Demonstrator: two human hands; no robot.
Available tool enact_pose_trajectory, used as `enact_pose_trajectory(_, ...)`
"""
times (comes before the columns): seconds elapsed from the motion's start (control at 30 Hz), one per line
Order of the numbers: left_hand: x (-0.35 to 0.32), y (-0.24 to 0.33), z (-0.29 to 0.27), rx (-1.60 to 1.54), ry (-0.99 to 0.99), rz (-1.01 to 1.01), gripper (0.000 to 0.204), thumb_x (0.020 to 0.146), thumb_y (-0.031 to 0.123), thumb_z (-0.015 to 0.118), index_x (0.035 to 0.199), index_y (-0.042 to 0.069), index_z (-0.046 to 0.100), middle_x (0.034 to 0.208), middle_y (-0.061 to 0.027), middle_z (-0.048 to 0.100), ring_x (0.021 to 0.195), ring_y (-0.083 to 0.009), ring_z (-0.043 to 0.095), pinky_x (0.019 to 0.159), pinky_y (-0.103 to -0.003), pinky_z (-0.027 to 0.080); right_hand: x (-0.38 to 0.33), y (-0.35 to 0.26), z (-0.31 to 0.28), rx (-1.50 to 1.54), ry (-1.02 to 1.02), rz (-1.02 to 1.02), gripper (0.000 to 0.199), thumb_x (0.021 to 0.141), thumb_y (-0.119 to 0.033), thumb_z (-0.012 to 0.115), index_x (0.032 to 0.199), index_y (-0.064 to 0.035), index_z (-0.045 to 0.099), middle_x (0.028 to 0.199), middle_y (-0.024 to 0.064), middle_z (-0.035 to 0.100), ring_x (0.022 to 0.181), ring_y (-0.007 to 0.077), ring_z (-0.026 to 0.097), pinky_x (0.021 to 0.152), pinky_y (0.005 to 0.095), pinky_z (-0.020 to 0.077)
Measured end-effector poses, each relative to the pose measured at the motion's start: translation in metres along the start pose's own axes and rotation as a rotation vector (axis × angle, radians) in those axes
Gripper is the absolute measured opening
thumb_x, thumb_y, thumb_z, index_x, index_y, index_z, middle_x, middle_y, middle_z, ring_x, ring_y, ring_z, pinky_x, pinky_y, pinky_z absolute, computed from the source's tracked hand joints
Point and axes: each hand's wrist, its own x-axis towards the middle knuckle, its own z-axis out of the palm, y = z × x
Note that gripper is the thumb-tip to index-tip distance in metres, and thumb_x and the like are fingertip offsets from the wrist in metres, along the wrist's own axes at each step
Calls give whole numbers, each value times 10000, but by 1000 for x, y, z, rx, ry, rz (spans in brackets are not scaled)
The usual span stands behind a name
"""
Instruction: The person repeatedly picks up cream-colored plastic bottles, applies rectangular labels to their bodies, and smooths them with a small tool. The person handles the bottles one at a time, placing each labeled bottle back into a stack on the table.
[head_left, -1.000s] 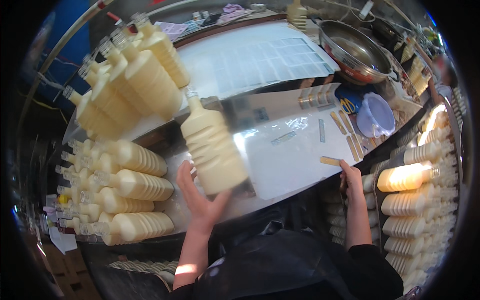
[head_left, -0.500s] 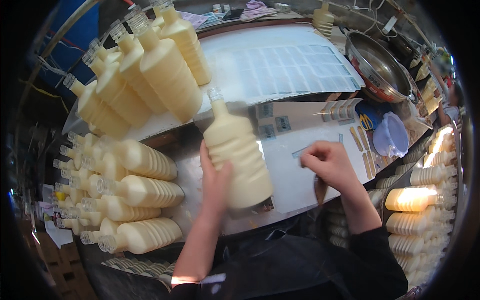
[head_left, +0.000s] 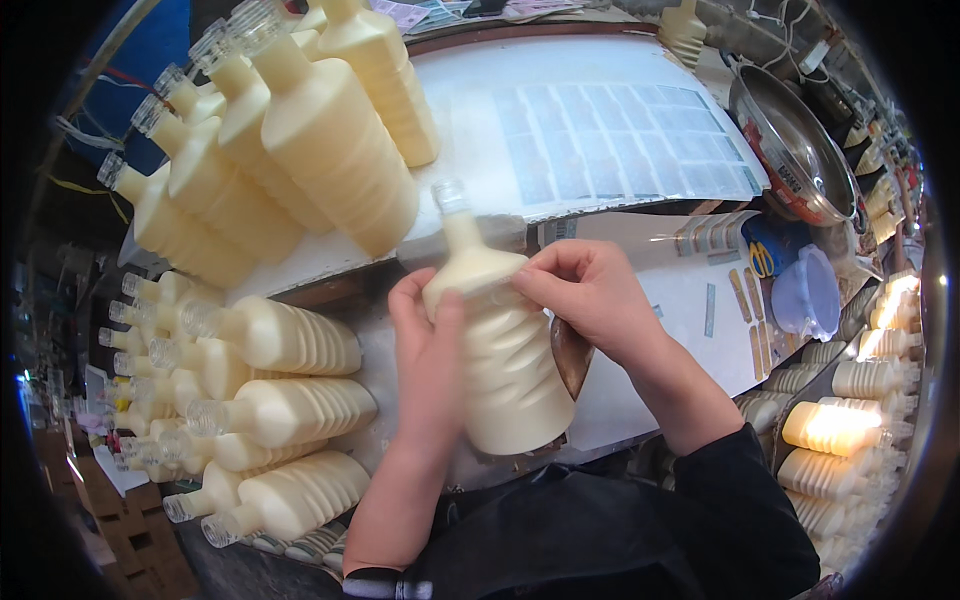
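Observation:
A cream-filled clear plastic bottle (head_left: 515,375) stands slightly tilted in front of me, uncapped, with rippled sides. My left hand (head_left: 425,330) grips its left side, thumb across the front near the shoulder. My right hand (head_left: 590,295) is closed, thumb and forefinger pinched against the bottle's right shoulder. Whether a thin strip lies under those fingertips is too unclear to tell. From beneath the right hand's curled fingers hangs a brown leaf-shaped piece (head_left: 572,358), its upper end hidden. A narrow printed label strip (head_left: 710,310) lies on the white sheet (head_left: 690,350) to the right.
Filled bottles (head_left: 340,150) stand on the raised board at back left; more lie stacked (head_left: 300,335) at left. Label sheets (head_left: 630,140) cover the board. Yellow scissors (head_left: 763,260), a lavender tub (head_left: 805,290), wooden sticks (head_left: 750,315) and a metal pan (head_left: 800,140) are at right.
My right hand has moved left and up from the white sheet to the bottle's shoulder, carrying the brown piece along. My left hand has shifted higher on the bottle.

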Motion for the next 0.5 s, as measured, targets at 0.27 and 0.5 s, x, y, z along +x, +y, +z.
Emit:
enact_pose_trajectory(0.27, 6, -7, -1, 170, 56, 58, 357, 1086, 267, 517, 1322, 20, 415, 1182, -126, 597, 1067, -156, 568, 946, -322, 479, -2, 9, -5, 86, 1, -45, 179, 945, -156, 740, 896, 13, 707, 816, 1, 699, 762, 37, 615, 674, 206, 492)
enact_pose_trajectory(0.5, 7, -8, -1, 141, 35, 59, 341, 1100, 292, 481, 1316, 36, 418, 1172, -109, 586, 1054, -137, 548, 937, -306, 469, 1, 10, 1, 0, 32, -81, 182, 944, -149, 743, 875, 13, 697, 786, -11, 684, 724, 17, 584, 634, 199, 479)
